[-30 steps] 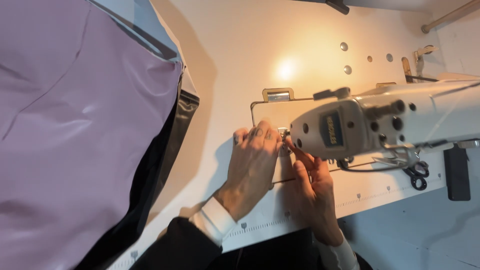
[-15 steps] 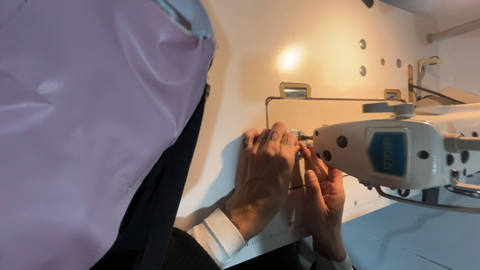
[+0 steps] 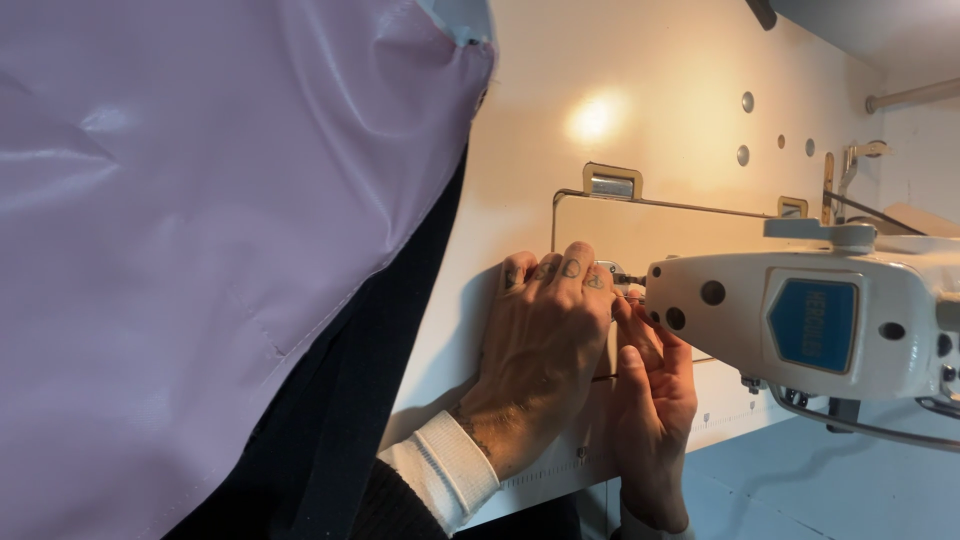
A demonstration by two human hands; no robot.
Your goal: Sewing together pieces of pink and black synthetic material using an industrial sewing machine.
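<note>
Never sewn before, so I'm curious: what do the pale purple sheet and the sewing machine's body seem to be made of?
Pale purple sheet: probably coated fabric or vinyl, glossy with soft creases. Sewing machine's body: looks like cream-painted metal or hard plastic, smooth and semi-gloss.

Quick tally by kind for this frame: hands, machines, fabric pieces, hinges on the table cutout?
Hands: 2, left hand and right hand, both at the needle area
Sewing machine: 1
Lilac fabric: 1
Black fabric: 1
Hinges: 2, hinge and second hinge
Total: 7
</note>
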